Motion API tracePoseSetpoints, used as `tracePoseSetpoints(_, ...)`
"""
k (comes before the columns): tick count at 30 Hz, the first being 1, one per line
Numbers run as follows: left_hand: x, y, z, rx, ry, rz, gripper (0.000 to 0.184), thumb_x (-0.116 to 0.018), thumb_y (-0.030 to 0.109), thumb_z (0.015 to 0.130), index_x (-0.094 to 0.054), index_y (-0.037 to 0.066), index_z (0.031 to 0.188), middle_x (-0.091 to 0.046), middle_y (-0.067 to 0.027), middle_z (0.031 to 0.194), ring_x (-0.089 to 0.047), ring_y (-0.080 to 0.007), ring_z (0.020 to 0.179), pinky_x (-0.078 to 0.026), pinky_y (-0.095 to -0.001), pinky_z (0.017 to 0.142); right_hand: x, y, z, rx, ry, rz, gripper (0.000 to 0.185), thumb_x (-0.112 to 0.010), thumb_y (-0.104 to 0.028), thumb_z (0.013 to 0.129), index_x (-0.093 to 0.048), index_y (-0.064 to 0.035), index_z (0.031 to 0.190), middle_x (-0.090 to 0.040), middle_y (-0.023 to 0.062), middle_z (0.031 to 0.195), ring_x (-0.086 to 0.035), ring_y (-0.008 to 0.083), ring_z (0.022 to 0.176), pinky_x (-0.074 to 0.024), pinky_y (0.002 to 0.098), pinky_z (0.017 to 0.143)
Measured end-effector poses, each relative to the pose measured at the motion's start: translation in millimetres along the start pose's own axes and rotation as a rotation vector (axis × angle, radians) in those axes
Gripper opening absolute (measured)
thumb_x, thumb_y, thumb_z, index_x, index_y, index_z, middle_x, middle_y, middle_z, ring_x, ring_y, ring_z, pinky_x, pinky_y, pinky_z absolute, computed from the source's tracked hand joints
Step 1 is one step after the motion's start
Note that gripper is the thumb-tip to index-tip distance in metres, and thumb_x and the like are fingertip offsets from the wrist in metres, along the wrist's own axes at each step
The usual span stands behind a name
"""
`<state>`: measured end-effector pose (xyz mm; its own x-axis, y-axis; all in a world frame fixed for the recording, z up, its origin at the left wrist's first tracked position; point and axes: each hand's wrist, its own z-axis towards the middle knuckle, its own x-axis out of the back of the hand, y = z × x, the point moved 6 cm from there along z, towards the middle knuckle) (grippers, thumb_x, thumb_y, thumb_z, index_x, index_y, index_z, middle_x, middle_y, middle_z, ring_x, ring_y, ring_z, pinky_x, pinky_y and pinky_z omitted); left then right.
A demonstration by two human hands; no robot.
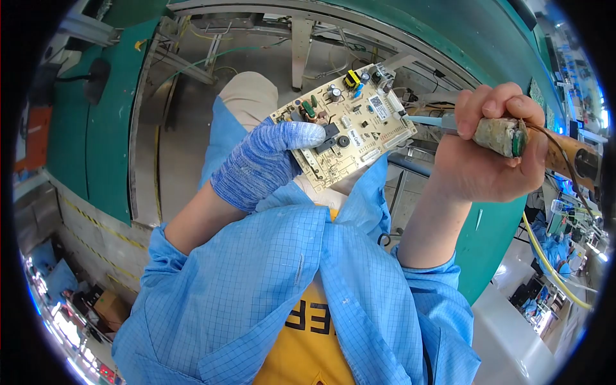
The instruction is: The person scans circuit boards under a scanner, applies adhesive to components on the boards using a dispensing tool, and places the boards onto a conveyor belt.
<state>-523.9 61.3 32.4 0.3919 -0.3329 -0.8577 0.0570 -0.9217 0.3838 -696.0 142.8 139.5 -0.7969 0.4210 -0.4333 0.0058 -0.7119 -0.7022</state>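
Observation:
A cream circuit board [366,131] with many parts, white connectors and a printed label is tilted above my lap. My left hand [266,154], in a blue knitted glove, grips its left edge, with the thumb on a black part. On the other side, my bare right hand [491,144] is closed round a tool [497,136] with a worn, taped body and a cable. The tool's thin pale tip points left and reaches the board's right edge; whether it touches cannot be told.
Green work surfaces [115,128] lie at the left and right, with a metal frame [301,51] in front. A yellow hose [545,263] hangs at the right. Benches and a co-worker in blue [555,247] are farther off.

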Motion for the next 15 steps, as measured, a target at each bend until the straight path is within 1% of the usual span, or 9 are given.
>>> tracePoseSetpoints(2,-3,-1,2,0.005,-0.023,-0.058,0.052,-0.059,0.010,0.076,-0.043,-0.004,0.123,-0.055,-0.0170,0.116,-0.056,-0.0239,0.105,-0.047,-0.0321,0.090,1,-2,0,0.001,-0.019,0.029,0.038,-0.043,-0.035,0.084,-0.052,0.0016,0.092,-0.049,0.0161,0.074,-0.042,0.0186,0.048,-0.0363,0.0271,0.041)
tracePoseSetpoints(5,0,4,8,-0.005,-0.013,-0.107,0.053,-0.059,0.008,0.075,-0.043,-0.004,0.124,-0.055,-0.0164,0.116,-0.055,-0.0241,0.106,-0.045,-0.0326,0.092,1,-7,3,-0.023,-0.105,0.076,0.045,-0.044,-0.041,0.084,-0.052,0.0020,0.096,-0.049,0.0161,0.078,-0.043,0.0184,0.053,-0.0354,0.0266,0.043)
tracePoseSetpoints(7,9,20,15,-0.027,-0.026,0.011,0.062,-0.063,0.014,0.072,-0.039,-0.005,0.126,-0.054,-0.0189,0.117,-0.058,-0.0246,0.103,-0.047,-0.0343,0.090,3,-8,4,-0.029,-0.105,0.009,0.053,-0.046,-0.048,0.082,-0.052,0.0014,0.102,-0.049,0.0153,0.081,-0.043,0.0185,0.056,-0.0359,0.0271,0.046)
tracePoseSetpoints(8,8,32,15,-0.045,-0.027,0.023,0.060,-0.064,0.013,0.073,-0.041,-0.006,0.125,-0.055,-0.0183,0.116,-0.058,-0.0248,0.101,-0.048,-0.0340,0.088,5,-9,4,-0.049,-0.138,0.005,0.064,-0.050,-0.056,0.077,-0.050,0.0007,0.108,-0.048,0.0135,0.083,-0.044,0.0189,0.061,-0.0374,0.0279,0.052)
tracePoseSetpoints(10,25,61,24,-0.126,-0.007,0.084,0.057,-0.064,0.013,0.073,-0.043,-0.006,0.123,-0.056,-0.0173,0.114,-0.058,-0.0244,0.101,-0.048,-0.0346,0.088,10,-11,5,-0.158,-0.007,0.027,0.056,-0.057,-0.052,0.073,-0.054,-0.0025,0.099,-0.045,0.0077,0.083,-0.038,0.0159,0.068,-0.0300,0.0277,0.057)
tracePoseSetpoints(11,24,83,23,-0.134,-0.010,0.140,0.056,-0.064,0.012,0.074,-0.044,-0.005,0.122,-0.057,-0.0163,0.112,-0.059,-0.0237,0.099,-0.049,-0.0354,0.087,14,-12,7,-0.166,0.023,0.108,0.050,-0.062,-0.049,0.070,-0.052,-0.0050,0.092,-0.042,0.0059,0.081,-0.036,0.0160,0.070,-0.0288,0.0279,0.059)
tracePoseSetpoints(13,44,140,31,-0.329,0.017,0.241,0.046,-0.064,0.004,0.074,-0.050,-0.003,0.117,-0.061,-0.0141,0.104,-0.060,-0.0223,0.096,-0.051,-0.0327,0.083,25,-13,9,-0.193,0.117,0.253,0.045,-0.071,-0.042,0.065,-0.045,-0.0096,0.083,-0.037,0.0027,0.078,-0.033,0.0161,0.072,-0.0265,0.0281,0.061)
tracePoseSetpoints(14,54,170,31,-0.458,0.065,0.238,0.043,-0.066,0.003,0.074,-0.051,-0.003,0.114,-0.061,-0.0127,0.103,-0.062,-0.0220,0.091,-0.052,-0.0325,0.081,32,-14,8,-0.211,0.182,0.317,0.045,-0.074,-0.037,0.064,-0.040,-0.0117,0.079,-0.034,0.0014,0.077,-0.032,0.0160,0.072,-0.0255,0.0280,0.061)
tracePoseSetpoints(15,64,201,29,-0.518,0.106,0.258,0.042,-0.066,0.002,0.073,-0.052,-0.002,0.113,-0.062,-0.0120,0.101,-0.063,-0.0218,0.089,-0.053,-0.0325,0.080,42,-17,5,-0.213,0.223,0.329,0.048,-0.075,-0.036,0.064,-0.038,-0.0110,0.080,-0.031,0.0008,0.077,-0.031,0.0156,0.071,-0.0252,0.0284,0.060)
